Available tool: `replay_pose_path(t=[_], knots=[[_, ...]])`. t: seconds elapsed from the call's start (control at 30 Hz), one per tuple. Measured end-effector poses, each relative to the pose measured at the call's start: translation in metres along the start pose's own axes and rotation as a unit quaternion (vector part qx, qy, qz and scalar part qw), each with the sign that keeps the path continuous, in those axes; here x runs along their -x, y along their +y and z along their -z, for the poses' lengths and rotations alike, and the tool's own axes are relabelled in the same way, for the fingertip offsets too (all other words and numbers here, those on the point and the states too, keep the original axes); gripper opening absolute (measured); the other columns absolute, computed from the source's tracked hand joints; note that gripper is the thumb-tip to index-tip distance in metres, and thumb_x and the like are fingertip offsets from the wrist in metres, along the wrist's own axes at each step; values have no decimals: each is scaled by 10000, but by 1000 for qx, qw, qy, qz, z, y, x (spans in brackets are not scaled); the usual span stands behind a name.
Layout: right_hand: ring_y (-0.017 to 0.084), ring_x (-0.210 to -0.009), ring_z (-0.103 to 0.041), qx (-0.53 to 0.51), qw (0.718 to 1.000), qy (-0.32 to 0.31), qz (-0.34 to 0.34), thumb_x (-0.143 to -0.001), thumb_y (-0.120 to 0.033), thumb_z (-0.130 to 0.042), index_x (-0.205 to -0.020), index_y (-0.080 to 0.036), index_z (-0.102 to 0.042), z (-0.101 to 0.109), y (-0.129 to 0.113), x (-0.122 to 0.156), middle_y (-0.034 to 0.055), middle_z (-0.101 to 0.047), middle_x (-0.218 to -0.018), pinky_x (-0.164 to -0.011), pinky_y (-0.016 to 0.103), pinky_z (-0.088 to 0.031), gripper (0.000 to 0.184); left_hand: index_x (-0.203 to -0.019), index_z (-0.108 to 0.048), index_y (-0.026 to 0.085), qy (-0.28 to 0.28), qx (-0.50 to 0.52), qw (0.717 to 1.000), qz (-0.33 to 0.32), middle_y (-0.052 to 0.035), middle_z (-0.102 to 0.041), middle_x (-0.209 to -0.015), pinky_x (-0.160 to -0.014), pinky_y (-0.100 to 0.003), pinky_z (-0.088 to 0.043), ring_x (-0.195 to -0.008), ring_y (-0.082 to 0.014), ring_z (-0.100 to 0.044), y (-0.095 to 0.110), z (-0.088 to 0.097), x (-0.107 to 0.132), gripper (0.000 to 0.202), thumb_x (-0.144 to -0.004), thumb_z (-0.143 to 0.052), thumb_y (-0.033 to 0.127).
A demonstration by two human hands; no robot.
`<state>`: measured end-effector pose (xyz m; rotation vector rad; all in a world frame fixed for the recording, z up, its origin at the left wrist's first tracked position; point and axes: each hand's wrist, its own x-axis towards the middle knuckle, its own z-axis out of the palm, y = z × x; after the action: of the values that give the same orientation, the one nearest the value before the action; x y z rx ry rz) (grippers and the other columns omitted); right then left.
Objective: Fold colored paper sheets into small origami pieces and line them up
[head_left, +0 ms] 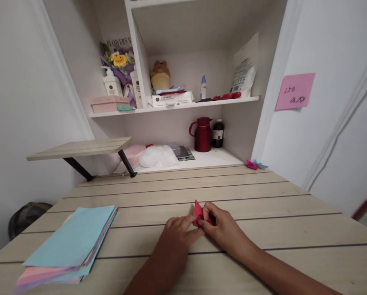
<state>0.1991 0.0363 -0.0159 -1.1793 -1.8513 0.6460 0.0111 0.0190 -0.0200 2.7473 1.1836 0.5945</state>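
Observation:
A small piece of folded red paper (197,209) is between my two hands, over the middle of the wood-plank table. One pointed corner of it sticks up above my fingers. My left hand (181,230) has its fingers closed on the paper's left and lower edge. From the right, my right hand (218,223) pinches the paper between thumb and curled fingers. Much of the paper's lower part is hidden by the fingers, so its full shape cannot be seen.
A stack of coloured paper sheets (72,237), light blue on top, lies at the left. Folded pink and blue paper pieces (256,164) sit at the far right corner. A small raised shelf (81,148) stands back left. Behind are a red jug (203,135) and a dark bottle (218,134).

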Motion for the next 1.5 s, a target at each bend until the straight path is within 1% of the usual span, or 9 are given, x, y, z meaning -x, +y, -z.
replay_pose_path(t=[0.2, 0.33, 0.47, 0.57, 0.77, 1.0, 1.1, 1.33, 1.5], knots=[[130, -584, -523, -69, 996, 59, -2, -718, -120, -509, -781, -229, -432, -6, 14, -4, -55, -565, -654, -552, 223, -410, 148, -1092, -646, 321, 36, 40, 998, 23, -43, -570, -1319, -996, -455, -409, -1137, -224, -561, 14, 0, -2, 452, -820, -448, 20], [147, -602, -584, -134, 989, 61, -17, -716, -96, -492, -984, -228, -448, -6, 14, -5, -44, -638, -687, -591, 247, -453, 302, -1044, -587, 234, 137, 154, 968, 146, -98, -577, -1231, -975, -423, -447, -1138, -236, -549, 16, -1, -3, 188, -895, -472, 243], [170, -656, -637, -131, 989, 60, -10, -738, -100, -490, -1139, -227, -454, -1, 7, -2, -21, -676, -739, -626, 273, -491, 422, -1369, -266, 176, 149, 274, 929, 199, -190, -390, -1404, -946, -394, -473, -1165, -270, -536, 22, -18, -17, 721, -805, -599, 479], [175, -708, -660, -93, 995, 41, 25, -765, -114, -511, -1174, -234, -495, 6, -3, 4, 2, -705, -823, -671, 282, -509, 426, -1407, -154, 138, 151, 400, 873, 235, -231, -354, -1434, -954, -340, -461, -1199, -246, -524, 36, -23, -31, 719, -871, -491, 478], [162, -869, -670, -53, 996, 17, 71, -763, -50, -489, -1142, -251, -573, 11, -13, 11, 13, -712, -1004, -774, 251, -513, 437, -1053, -567, 132, 143, 542, 783, 269, -145, -674, -1039, -882, -342, -477, -1000, -266, -626, 55, -10, -41, 337, -763, -634, 288], [193, -1009, -633, -40, 996, 36, 76, -829, -136, -524, -1159, -259, -567, 9, -5, 10, 45, -665, -1111, -889, 307, -504, 354, -957, -660, 144, 182, 665, 676, 260, -120, -728, -908, -827, -346, -475, -913, -270, -662, 39, -16, -42, 347, -649, -746, 279], [187, -968, -631, -34, 997, 34, 65, -819, -130, -534, -1172, -273, -550, 11, -6, 10, 36, -647, -1099, -854, 310, -518, 381, -875, -688, 143, 177, 667, 673, 268, -98, -737, -815, -815, -336, -465, -857, -254, -671, 36, -15, -41, 274, -633, -744, 258], [217, -1155, -517, 13, 996, 18, 92, -785, -75, -525, -1195, -289, -506, 12, -9, 10, 62, -530, -1224, -977, 372, -447, 462, -756, -705, 131, 158, 582, 730, 323, -51, -711, -680, -652, -272, -429, -666, -188, -621, 26, -20, -34, 186, -656, -682, 285], [243, -1284, -399, 23, 997, -8, 79, -777, -149, -615, -1288, -300, -425, 12, -7, 11, 79, -389, -1366, -1048, 413, -393, 566, -704, -708, 140, 196, 612, 679, 355, -37, -697, -661, -613, -248, -441, -621, -158, -608, 18, -22, -34, 166, -622, -703, 284]])
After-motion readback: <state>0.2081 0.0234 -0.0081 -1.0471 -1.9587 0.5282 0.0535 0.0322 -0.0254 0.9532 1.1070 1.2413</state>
